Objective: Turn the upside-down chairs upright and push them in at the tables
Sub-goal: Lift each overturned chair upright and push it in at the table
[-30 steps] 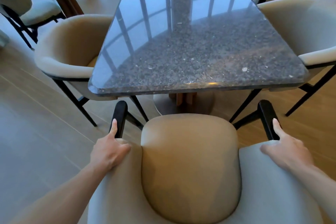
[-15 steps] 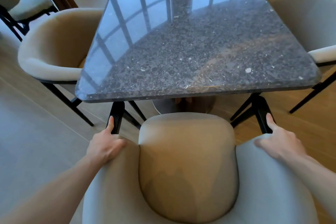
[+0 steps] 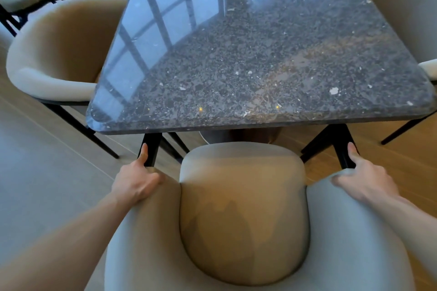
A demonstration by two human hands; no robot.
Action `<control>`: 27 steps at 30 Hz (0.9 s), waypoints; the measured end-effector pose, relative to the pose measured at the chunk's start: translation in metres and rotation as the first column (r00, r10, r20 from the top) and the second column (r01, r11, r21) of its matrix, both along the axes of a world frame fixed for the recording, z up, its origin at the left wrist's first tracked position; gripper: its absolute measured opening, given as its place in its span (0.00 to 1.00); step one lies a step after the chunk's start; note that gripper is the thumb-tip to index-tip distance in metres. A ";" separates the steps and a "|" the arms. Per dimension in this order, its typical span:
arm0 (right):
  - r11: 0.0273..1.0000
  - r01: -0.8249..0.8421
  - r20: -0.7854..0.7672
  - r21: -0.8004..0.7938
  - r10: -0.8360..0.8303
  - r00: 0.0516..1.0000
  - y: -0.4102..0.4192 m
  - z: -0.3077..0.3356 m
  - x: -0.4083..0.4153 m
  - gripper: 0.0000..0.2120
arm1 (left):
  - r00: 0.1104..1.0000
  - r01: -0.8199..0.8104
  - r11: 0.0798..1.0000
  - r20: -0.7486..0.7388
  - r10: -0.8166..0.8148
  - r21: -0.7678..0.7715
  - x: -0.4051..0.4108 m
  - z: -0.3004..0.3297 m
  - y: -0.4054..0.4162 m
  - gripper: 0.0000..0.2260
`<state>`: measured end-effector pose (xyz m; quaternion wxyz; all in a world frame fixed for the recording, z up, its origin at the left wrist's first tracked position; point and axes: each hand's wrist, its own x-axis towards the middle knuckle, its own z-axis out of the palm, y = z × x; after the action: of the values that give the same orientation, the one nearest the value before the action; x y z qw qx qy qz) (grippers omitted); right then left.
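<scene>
My left hand (image 3: pixel 136 181) and right hand (image 3: pixel 361 179) each grip an arm of the upright chair (image 3: pixel 243 215), thumbs along its black legs, seat front just at the table (image 3: pixel 260 59) edge. Two neighbour chairs, left chair (image 3: pixel 59 54) and right chair (image 3: pixel 406 7), flank it; the table pedestal (image 3: pixel 236 134) sits ahead.

No readable text, labels, brands, numbers or signs anywhere in view.

Pale wood floor (image 3: pixel 35 184) — upright chairs (image 3: pixel 243 215), dark speckled stone table (image 3: pixel 260 54)
</scene>
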<state>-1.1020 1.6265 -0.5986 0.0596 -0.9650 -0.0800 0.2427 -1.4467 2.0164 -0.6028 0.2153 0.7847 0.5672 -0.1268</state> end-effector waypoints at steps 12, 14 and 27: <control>0.998 0.028 -0.071 0.062 -0.023 0.997 -0.012 0.021 -0.023 0.58 | 0.999 0.032 0.999 0.017 -0.032 -0.020 -0.014 0.023 -0.027 0.52; 0.999 0.020 -0.065 0.049 -0.016 0.998 -0.016 0.025 -0.032 0.59 | 0.999 0.015 0.999 0.041 -0.014 -0.028 -0.020 0.026 -0.034 0.53; 1.000 -0.010 -0.033 -0.023 0.009 0.999 -0.016 0.026 -0.042 0.64 | 0.998 0.022 1.000 -0.057 -0.022 0.001 -0.012 0.031 -0.042 0.60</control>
<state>-1.1442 1.6101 -0.5731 0.0485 -0.9610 -0.0809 0.2598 -1.4592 1.9743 -0.5721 0.1971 0.7872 0.5645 -0.1512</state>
